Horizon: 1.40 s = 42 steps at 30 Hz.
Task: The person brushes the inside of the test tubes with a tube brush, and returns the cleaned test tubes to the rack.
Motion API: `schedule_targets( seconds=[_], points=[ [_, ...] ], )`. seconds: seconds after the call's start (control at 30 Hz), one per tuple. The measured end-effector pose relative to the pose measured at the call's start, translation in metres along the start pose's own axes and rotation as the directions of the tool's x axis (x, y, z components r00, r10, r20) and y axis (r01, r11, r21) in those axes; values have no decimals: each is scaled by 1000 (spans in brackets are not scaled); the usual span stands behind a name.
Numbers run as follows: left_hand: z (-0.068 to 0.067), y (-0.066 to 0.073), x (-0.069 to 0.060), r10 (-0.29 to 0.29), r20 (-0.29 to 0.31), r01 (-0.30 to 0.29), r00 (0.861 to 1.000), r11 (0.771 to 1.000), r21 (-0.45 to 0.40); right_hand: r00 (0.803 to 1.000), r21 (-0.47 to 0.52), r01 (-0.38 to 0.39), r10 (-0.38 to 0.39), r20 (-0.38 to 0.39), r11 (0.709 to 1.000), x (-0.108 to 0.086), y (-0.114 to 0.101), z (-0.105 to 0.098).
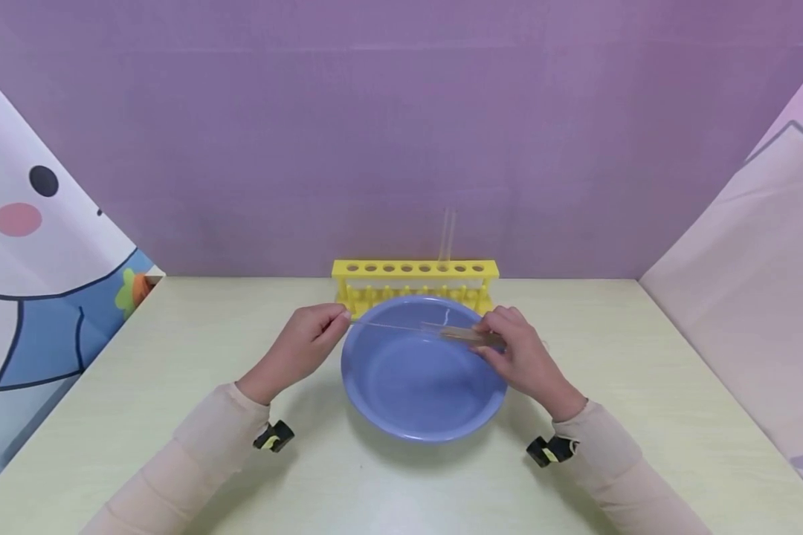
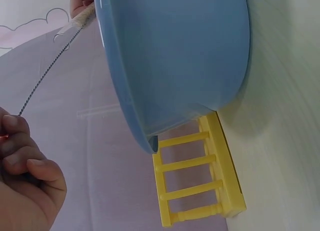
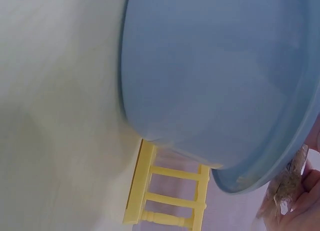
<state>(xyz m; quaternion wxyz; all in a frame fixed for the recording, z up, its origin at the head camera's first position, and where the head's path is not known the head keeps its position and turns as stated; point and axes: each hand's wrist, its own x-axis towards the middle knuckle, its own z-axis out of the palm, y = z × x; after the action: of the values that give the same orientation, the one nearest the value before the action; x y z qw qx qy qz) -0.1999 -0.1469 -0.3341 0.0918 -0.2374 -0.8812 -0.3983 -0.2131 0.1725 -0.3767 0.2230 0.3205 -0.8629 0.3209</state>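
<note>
My left hand grips the twisted wire handle of a test tube brush, left of the blue basin. Over the basin's right rim, my right hand holds a clear glass test tube between thumb and fingers. The brush's pale bristles sit inside that tube, its mouth facing left toward the other hand. In the left wrist view the wire runs straight from the left fingers into the tube mouth. The right wrist view shows only part of the right hand behind the rim.
A yellow test tube rack stands just behind the basin, and one clear test tube stands upright in it. The pale tabletop meets a purple backdrop at the back. Printed cloth panels hang at both sides.
</note>
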Motion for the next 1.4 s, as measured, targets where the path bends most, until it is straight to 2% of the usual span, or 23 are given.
schedule_targets(
  seconds=[0.33,0.87,1.1,1.4],
  points=[
    [-3,-3,0,-40,26,41,999,999,-26,1000,-10,3,-3,-8,1000,-3,4,-2],
    [-10,0,0,-106,54,111,993,988,-105,1000,-17,16,-16,-26,1000,-4,10,-4],
    [-13,2,-1,-147,76,155,986,980,-124,999,-16,22,-23,-28,1000,-6,11,-5],
    [-16,0,0,-159,91,170,983,976,-134,1000,-25,11,-11,-20,1000,-8,15,-7]
  ],
)
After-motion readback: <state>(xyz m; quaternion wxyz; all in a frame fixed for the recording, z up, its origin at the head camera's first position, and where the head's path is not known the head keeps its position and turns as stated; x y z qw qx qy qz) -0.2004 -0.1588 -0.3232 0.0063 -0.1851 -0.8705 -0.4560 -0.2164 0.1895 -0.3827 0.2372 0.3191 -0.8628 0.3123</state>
